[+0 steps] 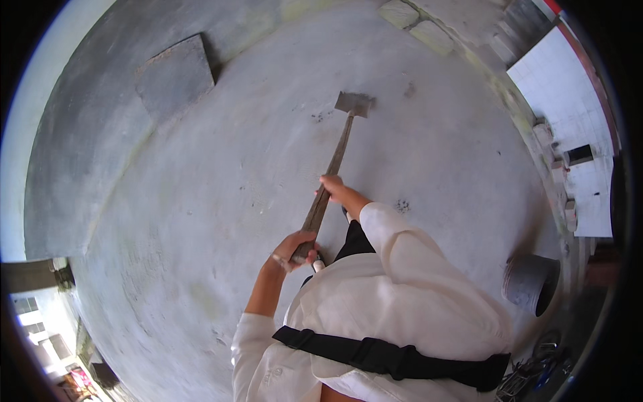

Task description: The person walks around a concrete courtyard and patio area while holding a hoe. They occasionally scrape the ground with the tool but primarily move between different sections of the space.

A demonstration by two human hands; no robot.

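Observation:
A long-handled tool (338, 153) with a wooden shaft slants away from me across the grey concrete floor. At its far end is a flat, roughly rectangular blade (353, 104), at or close to the floor; whether it is a hoe or a shovel I cannot tell. My left hand (295, 250) is closed around the thick near end of the shaft. Farther along, about midway up the shaft, my right hand (332, 187) wraps round it. Small dark specks (321, 116) lie on the floor left of the blade.
A flat grey slab (175, 77) lies at the far left. Stone blocks (432, 37) edge the floor at the far right. On the right a grey bucket-like container (531, 284) lies on its side, with a bicycle (536, 365) below it. A white wall (569, 100) stands beyond.

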